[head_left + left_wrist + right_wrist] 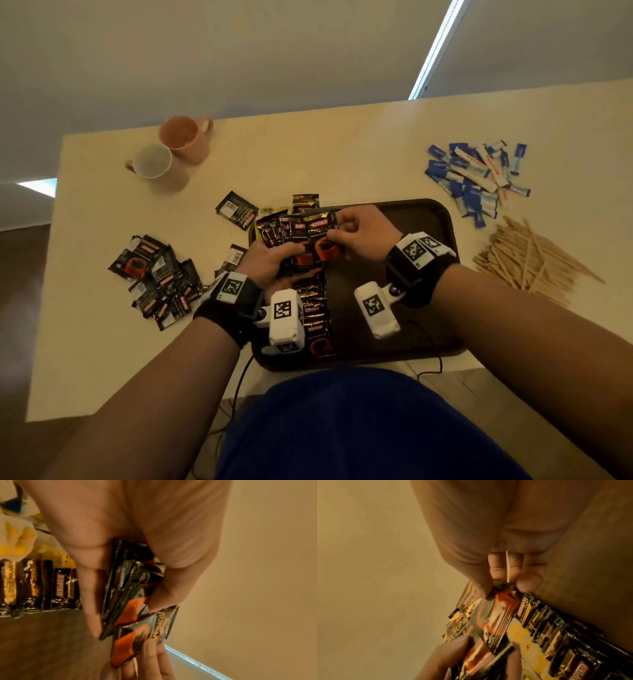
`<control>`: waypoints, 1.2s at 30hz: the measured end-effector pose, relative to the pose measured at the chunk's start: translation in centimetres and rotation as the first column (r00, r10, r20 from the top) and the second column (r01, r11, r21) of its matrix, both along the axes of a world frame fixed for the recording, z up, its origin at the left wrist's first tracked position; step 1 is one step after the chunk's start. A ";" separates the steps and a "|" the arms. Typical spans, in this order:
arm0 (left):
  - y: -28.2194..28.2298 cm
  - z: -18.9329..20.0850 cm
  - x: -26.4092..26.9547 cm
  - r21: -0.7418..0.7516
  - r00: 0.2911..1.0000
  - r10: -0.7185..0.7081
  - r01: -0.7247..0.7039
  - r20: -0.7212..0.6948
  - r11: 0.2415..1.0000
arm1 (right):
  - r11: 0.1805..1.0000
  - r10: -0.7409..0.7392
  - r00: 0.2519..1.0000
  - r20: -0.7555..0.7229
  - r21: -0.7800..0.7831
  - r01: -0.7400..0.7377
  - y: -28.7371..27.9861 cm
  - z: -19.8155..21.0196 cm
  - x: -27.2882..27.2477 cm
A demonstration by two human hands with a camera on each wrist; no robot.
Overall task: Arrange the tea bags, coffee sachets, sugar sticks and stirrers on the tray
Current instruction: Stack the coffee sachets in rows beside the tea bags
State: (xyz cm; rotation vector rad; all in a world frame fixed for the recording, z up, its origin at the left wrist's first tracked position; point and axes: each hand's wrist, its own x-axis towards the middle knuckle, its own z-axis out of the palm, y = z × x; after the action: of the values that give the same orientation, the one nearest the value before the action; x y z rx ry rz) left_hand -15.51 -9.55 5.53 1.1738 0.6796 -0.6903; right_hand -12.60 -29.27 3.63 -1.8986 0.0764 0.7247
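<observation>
My left hand (284, 262) grips a fanned stack of black-and-orange coffee sachets (294, 231) above the left part of the dark brown tray (418, 219). My right hand (337, 228) pinches the top corner of the rightmost sachet (137, 635) of that stack between thumb and fingers. A row of overlapping coffee sachets (317, 308) lies along the tray's left side. Yellow-and-white tea bags (527, 642) lie beside that row, mostly hidden in the head view. Blue-and-white sugar sticks (476, 178) and wooden stirrers (527, 260) lie in heaps on the table right of the tray.
A loose pile of coffee sachets (154, 277) lies on the table left of the tray, with stray ones nearer it. Two mugs (171, 154) stand at the back left. The tray's right half shows bare brown surface. A black cable (435, 359) runs off the table's near edge.
</observation>
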 end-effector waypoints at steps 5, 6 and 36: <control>-0.8 -0.4 -0.2 0.051 0.996 0.087 -0.086 -0.027 0.995 | 0.997 -0.082 0.997 -0.012 -0.014 0.081 -2.4 -1.5 1.6; -0.9 -0.4 -0.2 0.049 0.994 0.106 -0.104 -0.033 0.993 | 0.988 -0.128 0.992 0.013 -0.080 0.129 -2.7 -2.2 2.2; 1.7 -4.4 0.9 -0.027 0.986 0.152 -0.154 -0.075 0.988 | 0.837 -0.163 0.961 0.223 -0.484 0.254 0.0 -9.0 5.9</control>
State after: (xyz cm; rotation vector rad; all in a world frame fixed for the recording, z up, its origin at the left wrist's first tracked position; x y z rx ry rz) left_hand -14.63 -7.80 1.17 1.0578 0.8084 -0.6145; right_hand -6.75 -29.29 -5.40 -2.4054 0.3963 0.4052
